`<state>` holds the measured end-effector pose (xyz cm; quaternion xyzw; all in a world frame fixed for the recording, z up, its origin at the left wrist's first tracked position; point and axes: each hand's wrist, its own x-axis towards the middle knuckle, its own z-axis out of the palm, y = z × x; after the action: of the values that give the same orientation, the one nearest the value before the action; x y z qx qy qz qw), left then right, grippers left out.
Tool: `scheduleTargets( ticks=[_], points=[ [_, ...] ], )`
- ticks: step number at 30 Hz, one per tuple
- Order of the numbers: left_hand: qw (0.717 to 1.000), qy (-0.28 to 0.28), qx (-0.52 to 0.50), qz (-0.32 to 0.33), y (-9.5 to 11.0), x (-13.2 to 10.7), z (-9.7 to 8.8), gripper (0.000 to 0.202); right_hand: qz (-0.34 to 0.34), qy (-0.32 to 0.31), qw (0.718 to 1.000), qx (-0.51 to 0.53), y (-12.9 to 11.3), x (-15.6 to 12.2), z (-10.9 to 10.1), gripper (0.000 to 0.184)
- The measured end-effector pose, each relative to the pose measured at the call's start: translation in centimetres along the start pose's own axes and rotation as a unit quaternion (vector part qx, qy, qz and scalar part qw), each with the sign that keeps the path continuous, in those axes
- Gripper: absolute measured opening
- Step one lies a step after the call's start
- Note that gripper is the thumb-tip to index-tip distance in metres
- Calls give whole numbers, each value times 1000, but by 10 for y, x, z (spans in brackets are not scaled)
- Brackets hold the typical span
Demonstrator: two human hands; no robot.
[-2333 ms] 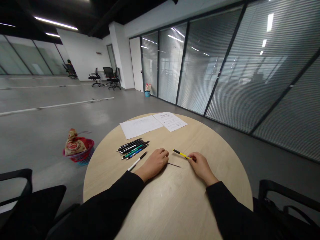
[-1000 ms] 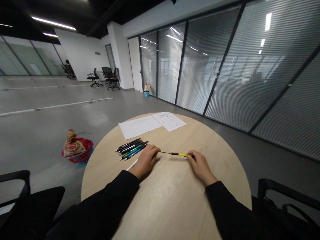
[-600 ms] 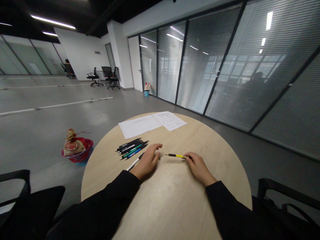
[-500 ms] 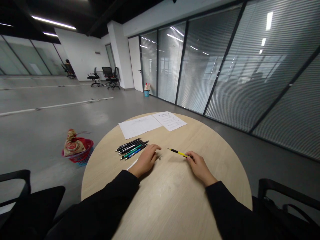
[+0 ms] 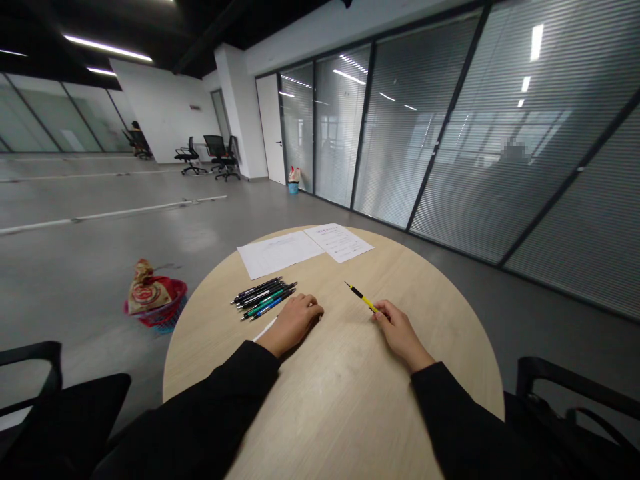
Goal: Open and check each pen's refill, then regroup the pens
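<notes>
My right hand (image 5: 397,333) pinches a yellow and black mechanical pencil (image 5: 362,297) near its rear end. The pencil slants up and left, its tip pointing away from me. My left hand (image 5: 299,321) rests low on the table with its fingers curled down, closed over something I cannot make out. Just beyond that hand lies a bunch of mechanical pencils (image 5: 263,297), mostly black with green and blue ones among them. A narrow white object (image 5: 265,329) shows partly beside my left wrist; the rest is hidden.
Two printed paper sheets (image 5: 280,252) lie at the far side of the round wooden table (image 5: 325,413). A basket with a bag (image 5: 155,297) stands on the floor to the left. Chair armrests (image 5: 575,387) flank the table on both sides.
My left fingers have curled down over the small greyish bits that lay in front of them. The pencil in my right hand has tilted, its tip swinging away from me and right.
</notes>
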<state>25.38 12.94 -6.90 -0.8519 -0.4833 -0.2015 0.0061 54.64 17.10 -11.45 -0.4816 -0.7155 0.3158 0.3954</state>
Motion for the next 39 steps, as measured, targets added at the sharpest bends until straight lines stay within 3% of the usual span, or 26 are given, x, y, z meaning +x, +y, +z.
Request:
scheduleTargets(
  ticks=[7, 12, 17, 24, 39],
  points=[
    [999, 4, 39, 8, -7, 0, 3, 24, 0, -4, 1000, 4, 1, 0, 0, 25],
    [997, 5, 71, -21, -12, -2, 3, 22, -1, -7, 1000, 5, -1, -1, 0, 24],
    [997, 43, -8, -69, -10, -4, 1, 20, -26, -23, 999, -41, -9, -3, -2, 23],
    [991, 71, -109, -43, 3, -5, 1, 13, -50, -39, 995, -77, -13, -4, -2, 23],
    [990, 63, -126, -26, 9, -4, 1, 16, -53, -43, 994, -88, -16, -5, -1, 22]
  ],
)
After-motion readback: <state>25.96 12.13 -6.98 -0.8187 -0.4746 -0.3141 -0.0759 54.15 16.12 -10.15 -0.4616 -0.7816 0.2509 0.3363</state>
